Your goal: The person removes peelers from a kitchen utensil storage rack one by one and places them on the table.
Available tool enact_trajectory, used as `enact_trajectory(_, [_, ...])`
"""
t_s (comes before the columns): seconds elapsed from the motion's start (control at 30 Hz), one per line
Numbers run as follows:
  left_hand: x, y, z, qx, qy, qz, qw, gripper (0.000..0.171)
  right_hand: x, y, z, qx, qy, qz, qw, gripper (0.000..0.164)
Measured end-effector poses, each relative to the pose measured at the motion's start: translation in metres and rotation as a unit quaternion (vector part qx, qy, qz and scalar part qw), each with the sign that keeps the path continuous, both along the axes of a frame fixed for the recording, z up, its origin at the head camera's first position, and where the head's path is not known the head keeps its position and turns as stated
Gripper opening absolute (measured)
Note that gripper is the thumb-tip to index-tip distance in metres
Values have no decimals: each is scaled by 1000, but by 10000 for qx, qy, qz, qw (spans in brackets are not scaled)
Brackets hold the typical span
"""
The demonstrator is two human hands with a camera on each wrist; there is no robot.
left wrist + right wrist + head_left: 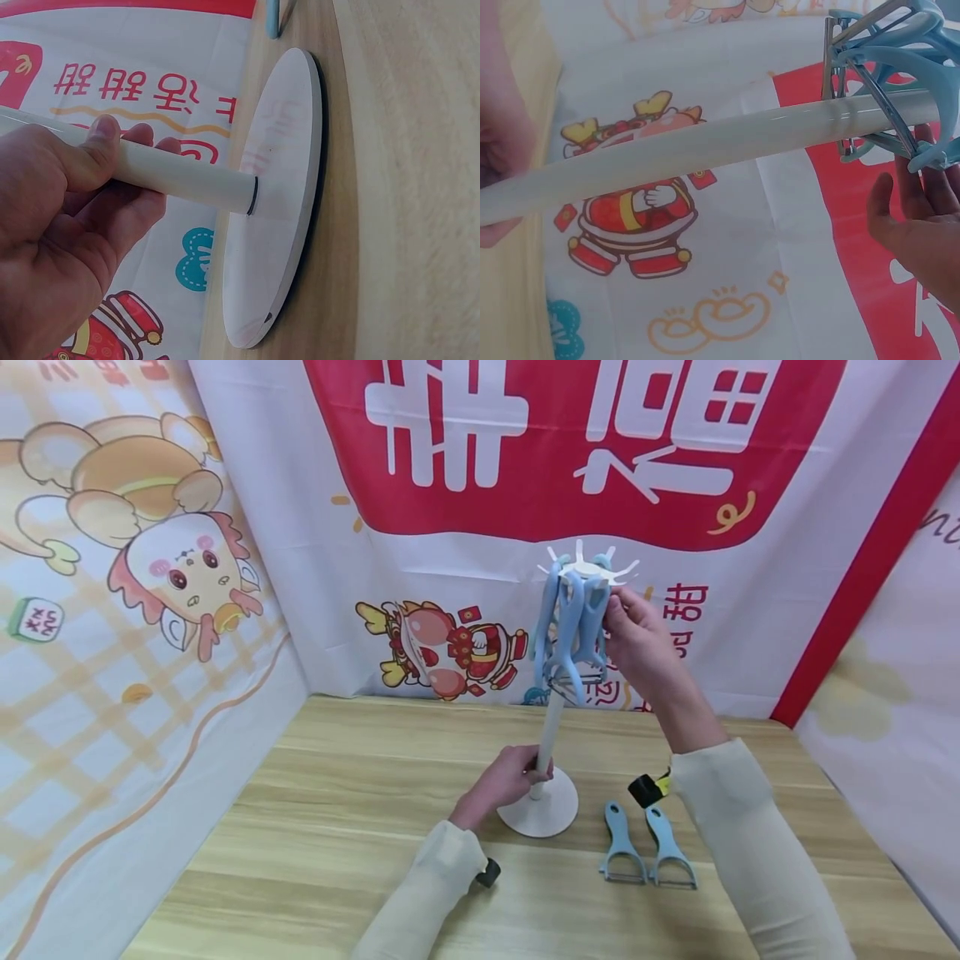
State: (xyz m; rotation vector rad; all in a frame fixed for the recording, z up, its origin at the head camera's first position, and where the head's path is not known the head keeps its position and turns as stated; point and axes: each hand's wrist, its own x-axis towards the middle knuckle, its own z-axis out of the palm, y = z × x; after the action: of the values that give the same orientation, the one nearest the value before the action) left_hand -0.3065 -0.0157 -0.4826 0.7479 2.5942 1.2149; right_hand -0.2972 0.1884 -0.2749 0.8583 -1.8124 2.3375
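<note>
A white stand rises from a round base (538, 820) on the table, its slim pole (551, 731) leaning slightly. My left hand (504, 778) grips the pole low down, close above the base, with thumb and fingers round it in the left wrist view. Several light-blue peelers (567, 627) hang from the white hooked top (581, 567), blades downward. At their right side, my right hand (637, 631) holds one peeler near the upper end of its handle; the right wrist view leaves its thumb and index finger out. Two more blue peelers (617, 833) lie side by side on the table.
The wooden table (337, 827) reaches back to a printed cloth wall (450, 560) behind the stand. Another printed cloth (150, 718) closes off the left side. Black wrist-camera parts (645, 790) show beside the right sleeve.
</note>
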Motion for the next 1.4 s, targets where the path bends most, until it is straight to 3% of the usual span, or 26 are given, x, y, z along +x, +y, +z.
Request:
enact_trajectory(0.27, [-2,-1,1,98,-34,-50,9999,7,-6,0,4,-175,44,16,9998,26])
enact_trajectory(0.6, [-1,-1,-4,88,-225,-57,9997,10,-5,1,9,-616,-448,-260,9968,26])
enact_trajectory(0.97, [-3,-1,-1,107,-311,11,9995,10,-8,-2,20,-847,-394,-365,9950,25])
enact_trajectory(1.2, [-4,-1,-2,68,-211,-38,9997,10,-9,-1,19,-971,-513,-426,9930,33])
enact_trajectory(1.4, [-3,-2,1,67,-220,-4,9997,9,-10,0,17,-979,-470,-584,9924,30])
